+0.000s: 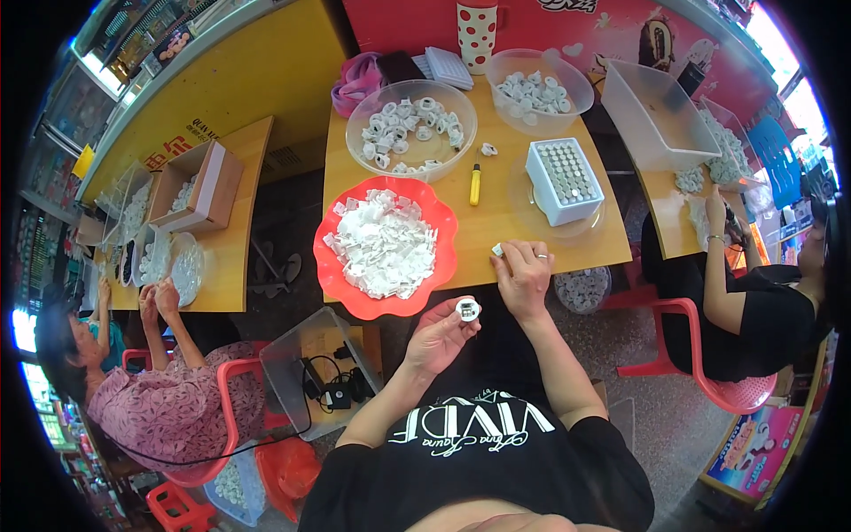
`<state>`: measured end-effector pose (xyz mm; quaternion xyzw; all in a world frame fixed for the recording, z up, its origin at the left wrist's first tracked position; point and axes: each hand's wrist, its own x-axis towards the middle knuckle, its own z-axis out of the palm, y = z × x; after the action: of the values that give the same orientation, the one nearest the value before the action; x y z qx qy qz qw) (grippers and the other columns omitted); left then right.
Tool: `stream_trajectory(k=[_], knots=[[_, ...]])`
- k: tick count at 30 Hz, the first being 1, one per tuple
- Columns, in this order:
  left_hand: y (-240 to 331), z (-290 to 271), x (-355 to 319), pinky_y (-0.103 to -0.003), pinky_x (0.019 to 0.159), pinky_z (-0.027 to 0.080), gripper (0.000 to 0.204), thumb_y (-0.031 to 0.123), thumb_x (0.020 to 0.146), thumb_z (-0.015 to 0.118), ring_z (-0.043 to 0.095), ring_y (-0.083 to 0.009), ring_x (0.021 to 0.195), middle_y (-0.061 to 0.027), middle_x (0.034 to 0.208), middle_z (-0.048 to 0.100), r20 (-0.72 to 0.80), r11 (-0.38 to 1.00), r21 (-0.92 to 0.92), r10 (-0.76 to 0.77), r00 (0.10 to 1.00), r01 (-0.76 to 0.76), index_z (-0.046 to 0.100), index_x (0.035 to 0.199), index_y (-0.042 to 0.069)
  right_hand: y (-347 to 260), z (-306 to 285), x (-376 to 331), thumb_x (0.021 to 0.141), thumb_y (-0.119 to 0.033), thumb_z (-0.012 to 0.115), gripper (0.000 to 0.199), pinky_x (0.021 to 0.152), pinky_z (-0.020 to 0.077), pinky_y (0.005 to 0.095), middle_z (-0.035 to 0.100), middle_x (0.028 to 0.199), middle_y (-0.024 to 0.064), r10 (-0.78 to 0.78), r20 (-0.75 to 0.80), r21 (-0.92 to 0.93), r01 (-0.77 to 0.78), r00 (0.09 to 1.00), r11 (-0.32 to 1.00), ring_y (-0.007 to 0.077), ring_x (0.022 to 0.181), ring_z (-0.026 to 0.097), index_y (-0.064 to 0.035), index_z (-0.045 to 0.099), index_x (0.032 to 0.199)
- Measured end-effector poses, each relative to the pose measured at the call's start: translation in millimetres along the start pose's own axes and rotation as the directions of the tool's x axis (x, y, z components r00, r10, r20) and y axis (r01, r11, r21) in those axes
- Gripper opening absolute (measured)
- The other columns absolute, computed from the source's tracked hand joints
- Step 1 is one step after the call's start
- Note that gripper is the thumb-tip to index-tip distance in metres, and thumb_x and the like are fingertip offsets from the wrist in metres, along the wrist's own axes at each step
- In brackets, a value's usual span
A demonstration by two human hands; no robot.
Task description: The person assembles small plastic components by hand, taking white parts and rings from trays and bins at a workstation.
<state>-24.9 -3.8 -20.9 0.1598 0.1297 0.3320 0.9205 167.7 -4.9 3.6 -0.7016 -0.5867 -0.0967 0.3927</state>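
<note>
A small round white plastic cap with a dark centre [467, 309] sits pinched between the thumb and fingertips of the left hand [439, 337], held just off the near edge of the yellow wooden counter [514, 208]. The right hand [525, 277], a ring on one finger, rests palm-down on that near edge, its fingertips closed on a tiny white plastic piece [497, 251]; how firm the grip is there is hard to tell, since the piece barely shows.

Just left of both hands, overhanging the counter's near-left corner, lies a scalloped red plastic plate [330, 266] heaped with flat, angular white plastic clips [383, 246]. Beyond it, toward the far-left part of the counter, a clear round plastic bowl [359, 115] holds white ring-shaped parts. A second clear bowl [581, 89] of similar parts stands at the far-right corner. Between them and the right hand stands a white square block tray [539, 168] packed with rows of small metallic cylinders. A slim yellow lighter-shaped stick [475, 184] lies near the middle of the counter.
</note>
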Motion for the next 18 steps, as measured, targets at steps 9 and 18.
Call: stream_trajectory(k=[9, 18], knots=[[1, -4, 0, -0.033, 0.084, 0.047, 0.027, 0.014, 0.092, 0.059, 0.06, -0.0209, 0.092, -0.0119, 0.109, 0.062, 0.009, 0.999, -0.04, -0.007, 1.0, 0.008, 0.056, 0.116, 0.003, -14, -29, -8, 0.066, 0.002, 0.073, 0.019, 0.071, 0.0443, 0.0363, 0.065, 0.084, 0.0078, 0.031, 0.043, 0.521, -0.049, 0.999, 0.852, 0.0252, 0.078, 0.061, -0.0037, 0.064, 0.082], [-4, 2, 3, -0.034, 0.085, 0.046, 0.025, 0.013, 0.091, 0.062, 0.059, -0.0176, 0.098, -0.0074, 0.106, 0.063, 0.029, 0.998, 0.058, -0.021, 0.999, 0.019, 0.058, 0.114, 0.004, -40, -64, -10, 0.061, -0.003, 0.075, 0.031, 0.065, 0.0389, 0.033, 0.068, 0.089, 0.0053, -0.428, 0.085, 0.384, 0.367, 0.9, 0.847, 0.0208, 0.075, 0.062, -0.0048, 0.063, 0.089]])
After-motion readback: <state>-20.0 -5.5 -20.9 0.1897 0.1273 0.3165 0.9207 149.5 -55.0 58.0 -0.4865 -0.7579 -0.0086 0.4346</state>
